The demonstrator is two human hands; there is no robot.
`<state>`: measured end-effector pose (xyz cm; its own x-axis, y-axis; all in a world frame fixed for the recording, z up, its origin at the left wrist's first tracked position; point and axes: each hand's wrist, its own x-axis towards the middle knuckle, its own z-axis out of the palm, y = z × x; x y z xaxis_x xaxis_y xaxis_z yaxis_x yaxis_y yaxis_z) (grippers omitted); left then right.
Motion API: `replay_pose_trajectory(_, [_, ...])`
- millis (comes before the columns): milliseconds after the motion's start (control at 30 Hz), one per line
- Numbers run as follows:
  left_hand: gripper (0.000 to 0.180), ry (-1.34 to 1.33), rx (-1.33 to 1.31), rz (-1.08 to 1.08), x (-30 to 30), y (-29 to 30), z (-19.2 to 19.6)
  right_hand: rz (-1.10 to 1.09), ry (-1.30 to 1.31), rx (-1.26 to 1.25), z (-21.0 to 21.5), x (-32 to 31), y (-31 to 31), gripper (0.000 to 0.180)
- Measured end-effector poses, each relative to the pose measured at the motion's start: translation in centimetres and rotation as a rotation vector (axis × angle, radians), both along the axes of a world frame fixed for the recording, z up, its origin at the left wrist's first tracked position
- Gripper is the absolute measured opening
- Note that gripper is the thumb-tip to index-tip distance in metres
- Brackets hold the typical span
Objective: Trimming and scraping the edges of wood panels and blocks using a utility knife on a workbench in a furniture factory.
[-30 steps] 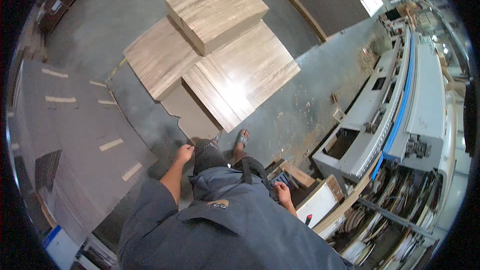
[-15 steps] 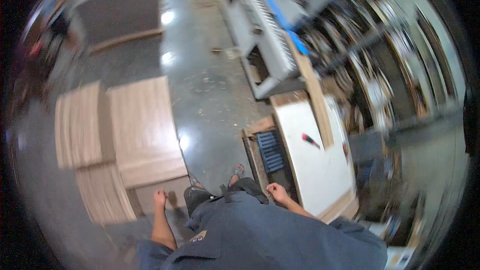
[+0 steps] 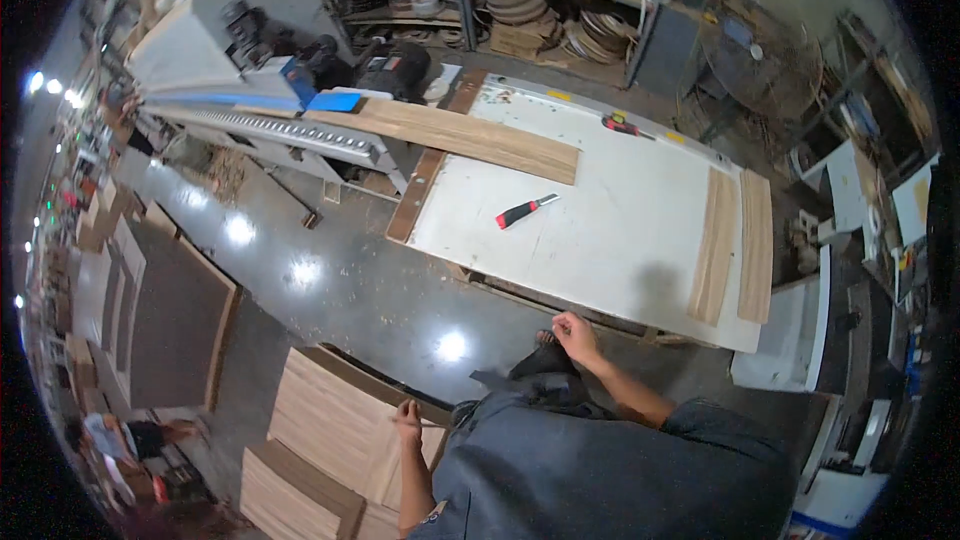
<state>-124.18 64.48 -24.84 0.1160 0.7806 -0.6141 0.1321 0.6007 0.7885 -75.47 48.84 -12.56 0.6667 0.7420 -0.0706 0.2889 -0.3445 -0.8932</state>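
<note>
A long pale machine with a blue strip runs off toward the upper left, and its near end stands beside a white-topped table that fills the space ahead of the person and to the right. The wood-grain panels, piled in stacks, sit low at the person's left, close by the legs. Each looks flat and stiff, probably heavy for its breadth and a little slick on the printed face, with corners that would chip if knocked; two hands on opposite edges, palms under, would be the sound hold. A long wood-grain strip reaches from the machine onto the table; narrow and likely light, it may flex, so it is best taken near mid-length by its edges. Two short strips lie side by side at the table's far right, the inner strip and the outer strip, both easy to lift one-handed by the long sides. The right hand hovers near the table's close edge, loosely curled, with nothing seen in it. The left hand shows in front of the panels, fingers bent in; whether it touches them or pinches something thin, I cannot tell. Smallest, a red-and-black cutter lies on the white surface, safest gripped by its handle, away from the blade
</note>
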Motion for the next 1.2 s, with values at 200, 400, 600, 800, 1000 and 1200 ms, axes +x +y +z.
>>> replay_pose_trajectory(200, [0.036, 0.140, 0.203, -0.215, 14.6, 5.3, 7.3, -0.134, -0.149, -0.033, 0.4, 7.7, 0.3, 0.017])
replay_pose_trajectory(400, [0.037, 0.376, 0.481, -0.575, 26.7, 7.1, 10.7, 0.048, -0.180, -0.117, -1.5, 12.6, 0.0, 0.017])
replay_pose_trajectory(600, [0.034, 0.491, 0.782, -0.809, 42.4, 11.8, 16.1, 0.040, -0.238, -0.105, -0.7, 13.0, -0.5, 0.018])
replay_pose_trajectory(800, [0.065, 0.548, 1.107, -0.915, 53.1, 16.9, 13.4, 0.132, -0.190, -0.158, -3.4, 13.2, -0.4, 0.017])
replay_pose_trajectory(1000, [0.051, 0.463, 1.238, -1.130, 55.0, 21.7, 11.9, 0.027, 0.110, -0.358, -4.3, 13.1, 0.6, 0.023])
replay_pose_trajectory(1200, [0.048, 0.530, 1.240, -0.967, 48.1, 29.1, 10.7, -0.356, 0.300, -0.179, -6.8, 11.0, -1.9, 0.026])
